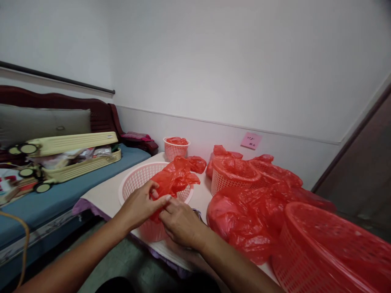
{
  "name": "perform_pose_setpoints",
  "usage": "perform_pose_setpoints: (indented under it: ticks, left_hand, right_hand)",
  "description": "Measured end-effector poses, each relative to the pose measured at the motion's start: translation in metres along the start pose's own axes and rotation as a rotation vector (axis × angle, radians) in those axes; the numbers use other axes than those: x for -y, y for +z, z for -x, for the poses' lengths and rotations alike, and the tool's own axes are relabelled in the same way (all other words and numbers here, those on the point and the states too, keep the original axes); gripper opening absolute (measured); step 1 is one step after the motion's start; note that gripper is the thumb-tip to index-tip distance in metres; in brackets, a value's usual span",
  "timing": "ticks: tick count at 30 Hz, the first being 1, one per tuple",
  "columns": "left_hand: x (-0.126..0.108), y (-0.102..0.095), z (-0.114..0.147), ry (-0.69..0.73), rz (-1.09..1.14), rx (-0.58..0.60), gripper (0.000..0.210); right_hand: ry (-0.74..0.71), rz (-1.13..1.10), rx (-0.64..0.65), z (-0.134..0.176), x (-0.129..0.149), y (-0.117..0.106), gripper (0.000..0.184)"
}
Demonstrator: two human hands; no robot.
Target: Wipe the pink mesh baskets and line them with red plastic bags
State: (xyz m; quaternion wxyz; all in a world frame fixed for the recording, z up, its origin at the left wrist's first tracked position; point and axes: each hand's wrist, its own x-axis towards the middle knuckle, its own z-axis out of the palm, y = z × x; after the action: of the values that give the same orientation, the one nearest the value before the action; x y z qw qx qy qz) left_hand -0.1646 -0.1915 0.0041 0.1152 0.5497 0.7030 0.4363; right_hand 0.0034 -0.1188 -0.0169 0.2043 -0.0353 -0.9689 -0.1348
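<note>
Both hands work on a thin red plastic bag (175,176) over the near rim of a pale pink perforated basket (134,182). My left hand (146,203) pinches the bag, its thumb reaching toward the right hand. Beside it, my right hand (180,219) is closed with its fingertips on the bag's lower edge. The bag's upper part is crumpled and stands above the basket's opening. What lies inside the basket is mostly hidden by the bag and hands. A dark-rimmed object, too covered to name, shows just behind my right wrist.
A small basket (175,151) with red plastic inside stands at the back. Red-bagged baskets (222,183) and a large basket (301,252) fill the table's right side. An open yellow suitcase (82,167) lies on the bed (91,189) at left. A pink note (251,141) is on the wall.
</note>
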Motion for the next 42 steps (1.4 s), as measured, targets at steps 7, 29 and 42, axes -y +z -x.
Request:
perform_pose_setpoints:
  ticks: [7, 29, 42]
  left_hand:
    - [-0.002, 0.002, -0.020, 0.001, 0.055, 0.008, 0.009]
    - [0.081, -0.020, 0.021, -0.242, 0.198, -0.361, 0.030]
    - [0.076, -0.002, 0.041, -0.421, 0.614, -0.117, 0.024]
  right_hand:
    - [0.061, -0.060, -0.055, 0.009, -0.004, -0.003, 0.010]
    - [1.076, -0.593, -0.215, 0.052, -0.052, 0.021, 0.045]
    - [1.198, -0.682, -0.357, 0.039, -0.066, 0.058, 0.049]
